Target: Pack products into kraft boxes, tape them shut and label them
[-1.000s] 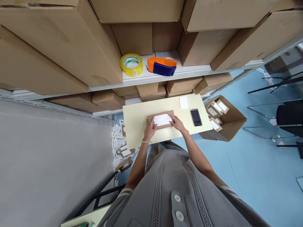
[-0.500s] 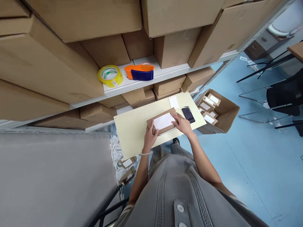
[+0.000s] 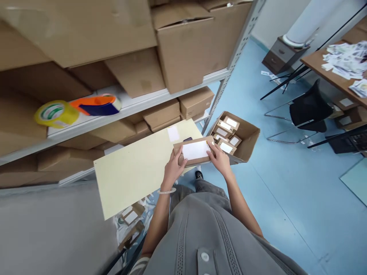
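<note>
A flat brown cardboard package with a white label on its face is held in both hands above the right end of the pale yellow table. My left hand grips its left end, fingers curled over the edge. My right hand grips its right end. Just beyond the package stands an open cardboard box on the floor, holding several similar labelled packages. A white label sheet lies on the table, and a dark phone peeks out behind the package.
Metal shelving with big cardboard boxes runs along the back; a yellow tape roll and an orange-blue tape dispenser sit on it. More packages and paper scraps lie on the floor at left. A black chair and desk stand at right.
Both hands have lifted the package off the table and carried it right, toward the open box on the floor. My view has swung to the right.
</note>
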`<state>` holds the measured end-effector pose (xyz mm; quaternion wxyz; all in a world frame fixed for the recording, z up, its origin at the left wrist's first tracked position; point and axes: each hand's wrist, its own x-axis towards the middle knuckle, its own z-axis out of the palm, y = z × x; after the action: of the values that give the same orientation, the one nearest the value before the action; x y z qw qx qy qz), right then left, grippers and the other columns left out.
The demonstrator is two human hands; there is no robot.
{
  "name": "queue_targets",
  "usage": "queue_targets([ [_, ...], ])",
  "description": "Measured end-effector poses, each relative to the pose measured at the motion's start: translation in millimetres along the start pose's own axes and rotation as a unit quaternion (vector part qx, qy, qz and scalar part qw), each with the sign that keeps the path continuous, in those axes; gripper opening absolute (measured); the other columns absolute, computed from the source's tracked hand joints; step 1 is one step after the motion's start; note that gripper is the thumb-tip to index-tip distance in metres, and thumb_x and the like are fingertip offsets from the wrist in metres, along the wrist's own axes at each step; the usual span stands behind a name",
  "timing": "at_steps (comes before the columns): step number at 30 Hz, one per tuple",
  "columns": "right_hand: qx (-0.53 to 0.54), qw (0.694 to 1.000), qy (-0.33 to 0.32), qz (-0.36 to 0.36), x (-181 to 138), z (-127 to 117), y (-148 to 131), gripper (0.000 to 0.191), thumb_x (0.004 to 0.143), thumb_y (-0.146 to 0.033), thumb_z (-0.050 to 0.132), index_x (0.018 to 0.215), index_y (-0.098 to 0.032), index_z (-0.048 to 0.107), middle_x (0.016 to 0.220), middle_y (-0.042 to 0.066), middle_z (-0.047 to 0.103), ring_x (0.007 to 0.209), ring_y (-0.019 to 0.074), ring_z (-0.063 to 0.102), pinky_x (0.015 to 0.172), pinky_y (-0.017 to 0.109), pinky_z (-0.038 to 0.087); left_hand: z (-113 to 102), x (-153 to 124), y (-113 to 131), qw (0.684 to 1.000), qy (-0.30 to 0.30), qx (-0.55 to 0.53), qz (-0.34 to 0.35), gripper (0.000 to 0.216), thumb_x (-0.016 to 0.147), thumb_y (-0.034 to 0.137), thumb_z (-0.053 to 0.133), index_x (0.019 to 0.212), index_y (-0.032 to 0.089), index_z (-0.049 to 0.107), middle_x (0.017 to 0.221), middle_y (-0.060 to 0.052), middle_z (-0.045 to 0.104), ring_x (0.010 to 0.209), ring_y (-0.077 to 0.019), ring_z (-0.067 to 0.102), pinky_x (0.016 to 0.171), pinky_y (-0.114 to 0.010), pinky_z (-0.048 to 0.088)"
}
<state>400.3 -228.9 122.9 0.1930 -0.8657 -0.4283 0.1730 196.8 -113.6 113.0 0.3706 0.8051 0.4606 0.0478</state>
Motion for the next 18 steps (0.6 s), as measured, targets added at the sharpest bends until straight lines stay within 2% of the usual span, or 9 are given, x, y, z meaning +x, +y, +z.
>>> queue_targets([
  [3,-0.006,0.999,0.028,0.041,-2.3,-20.1,59.8,0.059,0.093,-0.04,0.052,0.151,-0.042,0.038,0.148,0.002,0.052,0.092,0.0236,0.07,0.072,0.034,0.059,47.1,20.7,37.8,0.998,-0.047,-0.024,0.024,0.065,0.094,0.046,0.052,0.155,0.036,0.03,0.159,-0.006,0.035,0.142,-0.0305,0.042,0.105,-0.041,0.049],
  [5,-0.026,0.997,0.041,0.059,-4.9,-31.7,93.1,0.056,0.094,-0.04,0.053,0.149,-0.042,0.041,0.144,0.002,0.055,0.087,0.0221,0.07,0.073,0.035,0.06,76.6,31.5,57.5,0.996,-0.071,-0.039,0.036,0.066,0.094,0.046,0.053,0.155,0.036,0.029,0.16,-0.006,0.034,0.142,-0.0306,0.042,0.106,-0.041,0.049],
  [7,-0.052,0.995,0.049,0.067,-6.4,-43.9,121.9,0.048,0.095,-0.039,0.053,0.143,-0.04,0.05,0.137,0.004,0.059,0.093,0.0235,0.069,0.078,0.037,0.059,103.7,40.2,75.4,0.993,-0.094,-0.051,0.048,0.069,0.093,0.046,0.054,0.155,0.035,0.028,0.162,-0.006,0.031,0.144,-0.031,0.04,0.106,-0.041,0.049],
  [11,-0.08,0.991,0.064,0.084,2.6,-75.2,172.0,0.035,0.096,-0.038,0.059,0.127,-0.022,0.059,0.129,0.009,0.06,0.107,0.0224,0.063,0.09,0.042,0.056,152.3,57.3,116.9,0.984,-0.142,-0.08,0.078,0.077,0.09,0.046,0.058,0.157,0.028,0.025,0.163,-0.011,0.028,0.148,-0.0309,0.032,0.11,-0.041,0.045],
  [13,-0.087,0.989,0.072,0.091,18.0,-97.4,196.8,0.036,0.096,-0.039,0.058,0.127,-0.021,0.059,0.129,0.009,0.06,0.109,0.0222,0.063,0.091,0.042,0.055,174.9,66.8,145.1,0.979,-0.158,-0.095,0.09,0.08,0.09,0.049,0.058,0.158,0.025,0.024,0.162,-0.014,0.029,0.145,-0.0313,0.037,0.11,-0.04,0.045],
  [15,-0.094,0.988,0.08,0.095,41.9,-126.3,224.0,0.039,0.097,-0.043,0.054,0.133,-0.028,0.059,0.131,0.007,0.06,0.11,0.0244,0.063,0.089,0.04,0.056,196.4,77.2,177.8,0.975,-0.161,-0.108,0.105,0.082,0.091,0.053,0.055,0.159,0.024,0.019,0.163,-0.015,0.026,0.144,-0.032,0.04,0.108,-0.04,0.046],
  [18,-0.099,0.99,0.07,0.079,84.5,-178.6,270.3,0.047,0.096,-0.047,0.05,0.141,-0.032,0.055,0.138,0.009,0.057,0.118,0.0285,0.061,0.095,0.042,0.053,223.3,95.5,224.1,0.964,-0.166,-0.119,0.169,0.088,0.093,0.056,0.049,0.16,0.021,0.003,0.166,-0.015,0.015,0.15,-0.0301,0.026,0.112,-0.039,0.042],
])
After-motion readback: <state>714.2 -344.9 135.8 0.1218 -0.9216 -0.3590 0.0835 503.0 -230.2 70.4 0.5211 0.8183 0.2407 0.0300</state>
